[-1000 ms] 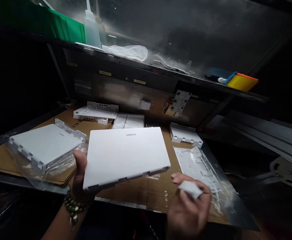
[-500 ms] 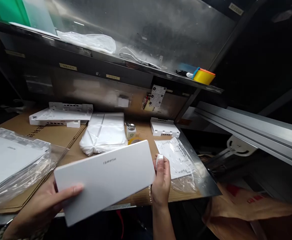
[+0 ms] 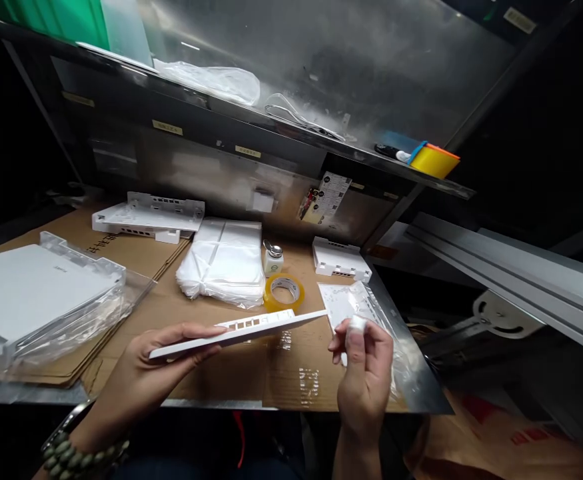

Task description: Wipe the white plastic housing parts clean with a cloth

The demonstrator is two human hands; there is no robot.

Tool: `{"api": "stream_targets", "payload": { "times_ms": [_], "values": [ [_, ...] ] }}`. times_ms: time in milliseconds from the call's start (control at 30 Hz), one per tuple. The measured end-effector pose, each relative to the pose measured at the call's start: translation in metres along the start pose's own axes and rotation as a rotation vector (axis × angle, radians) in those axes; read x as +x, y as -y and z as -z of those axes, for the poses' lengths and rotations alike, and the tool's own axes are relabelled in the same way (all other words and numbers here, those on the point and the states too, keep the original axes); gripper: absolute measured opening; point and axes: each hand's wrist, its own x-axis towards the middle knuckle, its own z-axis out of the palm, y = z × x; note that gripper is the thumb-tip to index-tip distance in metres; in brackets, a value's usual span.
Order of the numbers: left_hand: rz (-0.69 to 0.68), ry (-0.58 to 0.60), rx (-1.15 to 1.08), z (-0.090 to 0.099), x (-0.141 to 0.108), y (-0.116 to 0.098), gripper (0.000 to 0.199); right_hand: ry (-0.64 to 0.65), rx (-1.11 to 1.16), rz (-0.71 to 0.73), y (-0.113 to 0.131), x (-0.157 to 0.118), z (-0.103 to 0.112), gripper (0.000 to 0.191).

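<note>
A white panel (image 3: 251, 331) tilts nearly edge-on above a cardboard-covered desk (image 3: 236, 383), its near end pinched between the thumb and fingers of a worker's left hand (image 3: 156, 360). The right hand (image 3: 364, 370), fingers curled, grips a small white piece (image 3: 358, 323) against its thumb, just beyond the panel's far end. Behind the panel, a roll of yellow tape (image 3: 271, 295) lies on the cardboard beside a pump bottle (image 3: 274, 261) and a thick bundle of plastic bags (image 3: 224, 260). White casings sit around the desk: a larger one (image 3: 31, 287) at left with clear plastic beneath it, another (image 3: 148, 215) at the back left, and a third (image 3: 341, 260) at the back right, near a flat white part (image 3: 341, 300) in clear film. Overhead, a metal shelf (image 3: 316, 141) carries a green bin (image 3: 46, 20), crumpled plastic (image 3: 216, 81), a coiled cable (image 3: 301, 119) and a yellow container (image 3: 435, 161). A printed sheet (image 3: 333, 195) hangs on the metal back wall below. At right, a pale metal rail (image 3: 521, 277) runs through the dark room above a brown bag (image 3: 511, 420) with red markings.
</note>
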Motion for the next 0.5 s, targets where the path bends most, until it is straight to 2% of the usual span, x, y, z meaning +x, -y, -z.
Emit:
{"api": "stream_targets", "payload": {
  "times_ms": [100, 200, 267, 333, 400, 433, 500],
  "values": [
    [-0.007, 0.011, -0.058, -0.002, -0.001, 0.001, 0.023, 0.153, -0.032, 0.005, 0.012, -0.006, -0.008, 0.017],
    [0.034, -0.014, -0.214, -0.005, -0.004, 0.004, 0.026, 0.289, -0.005, -0.064, 0.018, -0.01, -0.02, 0.02],
    [0.048, -0.019, -0.284, -0.007, -0.004, 0.008, 0.025, 0.337, -0.02, -0.081, 0.018, -0.011, -0.027, 0.023],
    [-0.014, -0.063, -0.341, -0.008, -0.002, 0.014, 0.027, 0.312, -0.032, -0.035, 0.015, -0.012, -0.032, 0.023],
    [-0.088, -0.153, -0.487, -0.006, 0.003, 0.022, 0.051, 0.241, -0.003, 0.029, 0.008, -0.014, -0.035, 0.02],
    [-0.062, -0.173, -0.606, -0.005, 0.006, 0.026, 0.066, 0.205, 0.018, 0.064, 0.004, -0.017, -0.036, 0.019],
    [0.135, -0.108, -0.892, -0.002, 0.012, 0.032, 0.083, 0.156, 0.042, 0.113, -0.005, -0.023, -0.037, 0.018]
  ]
}}
